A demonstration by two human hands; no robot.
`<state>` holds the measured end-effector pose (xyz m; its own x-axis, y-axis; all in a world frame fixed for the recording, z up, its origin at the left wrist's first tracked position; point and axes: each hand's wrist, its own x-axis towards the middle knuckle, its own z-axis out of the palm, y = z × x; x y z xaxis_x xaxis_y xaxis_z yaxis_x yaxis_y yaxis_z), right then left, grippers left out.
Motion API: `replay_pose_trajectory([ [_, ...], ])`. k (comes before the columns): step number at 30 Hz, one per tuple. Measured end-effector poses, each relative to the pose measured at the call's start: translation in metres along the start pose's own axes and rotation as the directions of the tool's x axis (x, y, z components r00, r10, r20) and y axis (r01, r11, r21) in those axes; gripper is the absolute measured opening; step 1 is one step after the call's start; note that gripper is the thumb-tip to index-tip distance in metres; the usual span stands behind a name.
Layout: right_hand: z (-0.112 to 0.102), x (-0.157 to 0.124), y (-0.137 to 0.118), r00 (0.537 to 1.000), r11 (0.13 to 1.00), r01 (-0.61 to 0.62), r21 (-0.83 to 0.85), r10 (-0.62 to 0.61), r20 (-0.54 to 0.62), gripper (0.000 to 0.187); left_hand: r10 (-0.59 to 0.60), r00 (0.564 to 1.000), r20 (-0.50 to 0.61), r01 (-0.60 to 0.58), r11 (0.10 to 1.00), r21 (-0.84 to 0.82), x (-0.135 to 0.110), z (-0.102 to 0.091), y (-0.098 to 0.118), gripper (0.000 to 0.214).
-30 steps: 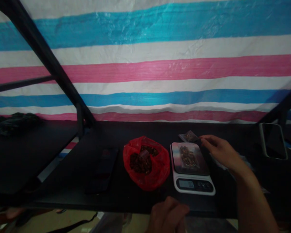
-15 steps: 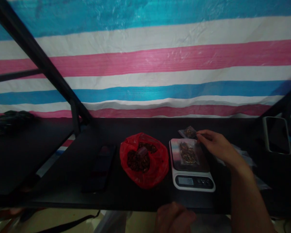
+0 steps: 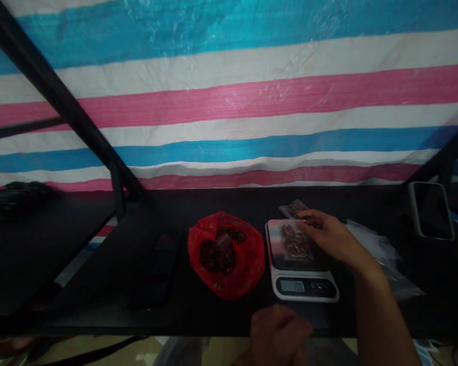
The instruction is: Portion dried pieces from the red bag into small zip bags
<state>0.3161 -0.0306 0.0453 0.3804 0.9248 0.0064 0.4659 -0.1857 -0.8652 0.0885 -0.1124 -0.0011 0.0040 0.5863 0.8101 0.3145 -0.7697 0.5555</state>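
A white kitchen scale (image 3: 305, 295) with a lit display carries a small clear plastic bag (image 3: 295, 244) of small brown pieces. My right hand (image 3: 330, 236) reaches over the scale from the right, thumb and fingers closed at that bag's upper edge. Just behind the scale lies a second small bag (image 3: 290, 209) with similar contents, partly covered by my fingers. My left hand (image 3: 277, 330) is curled in front of the table edge, blurred, and whatever may be inside it is hidden. Left of the scale sits an open red plastic bag (image 3: 248, 269) of dark brown pieces, a small translucent item on top.
Flat clear bags (image 3: 381, 254) lie right of the scale, under and beside my forearm. A phone (image 3: 431, 211) leans at the far right. A dark flat object (image 3: 156, 269) lies left of the red bag. Black frame bars (image 3: 80, 122) slant before a striped sheet (image 3: 229, 112).
My right hand has moved slightly left and nearer, from the rear bag's corner to the upper edge of the bag on the scale. My left hand stays curled.
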Motion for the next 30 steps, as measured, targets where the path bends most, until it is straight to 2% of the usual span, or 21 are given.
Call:
replay_pose_trajectory([
  [2,0.003,0.0,-0.007,0.998,0.998,0.061,0.024,-0.061,-0.012,0.031,0.048,0.997,-0.062,-0.052,0.997,-0.056,0.01,0.001,0.002,0.029],
  [5,0.004,-0.001,-0.028,0.981,0.972,0.191,0.138,-0.192,-0.006,0.034,-0.134,0.989,-0.055,0.127,0.985,-0.112,0.027,-0.003,0.0,0.024],
  [8,0.006,-0.005,-0.054,0.951,0.91,0.286,0.299,-0.308,0.03,0.037,-0.333,0.943,0.001,0.33,0.935,-0.131,0.056,-0.004,-0.01,0.021],
  [11,0.013,-0.009,-0.075,0.919,0.842,0.346,0.414,-0.394,0.034,0.033,-0.514,0.84,0.172,0.534,0.84,-0.098,0.091,0.004,-0.024,0.028],
  [13,0.02,-0.009,-0.082,0.903,0.813,0.379,0.443,-0.429,0.014,0.028,-0.543,0.771,0.333,0.612,0.776,-0.153,0.109,0.015,-0.032,0.025],
  [16,0.031,-0.006,-0.081,0.889,0.788,0.418,0.452,-0.458,-0.024,0.025,-0.572,0.702,0.424,0.705,0.642,-0.301,0.12,0.031,-0.042,0.027],
  [18,0.037,-0.003,-0.077,0.886,0.795,0.416,0.441,-0.463,-0.002,0.029,-0.583,0.697,0.417,0.716,0.597,-0.363,0.12,0.036,-0.048,0.032],
  [19,0.04,-0.002,-0.075,0.887,0.804,0.409,0.432,-0.461,0.019,0.032,-0.574,0.709,0.41,0.704,0.611,-0.363,0.118,0.037,-0.051,0.033],
  [22,0.046,0.001,-0.069,0.892,0.82,0.394,0.415,-0.45,0.041,0.037,-0.503,0.757,0.418,0.635,0.716,-0.288,0.116,0.032,-0.059,0.034],
  [25,0.051,0.001,-0.069,0.892,0.825,0.389,0.411,-0.448,0.055,0.038,-0.482,0.776,0.407,0.59,0.782,-0.2,0.118,0.024,-0.064,0.037],
  [27,0.053,0.0,-0.07,0.893,0.829,0.38,0.41,-0.444,0.071,0.04,-0.496,0.776,0.389,0.594,0.782,-0.188,0.12,0.021,-0.065,0.038],
  [30,0.055,-0.003,-0.073,0.894,0.829,0.371,0.419,-0.44,0.079,0.043,-0.523,0.758,0.39,0.634,0.732,-0.249,0.121,0.017,-0.066,0.039],
])
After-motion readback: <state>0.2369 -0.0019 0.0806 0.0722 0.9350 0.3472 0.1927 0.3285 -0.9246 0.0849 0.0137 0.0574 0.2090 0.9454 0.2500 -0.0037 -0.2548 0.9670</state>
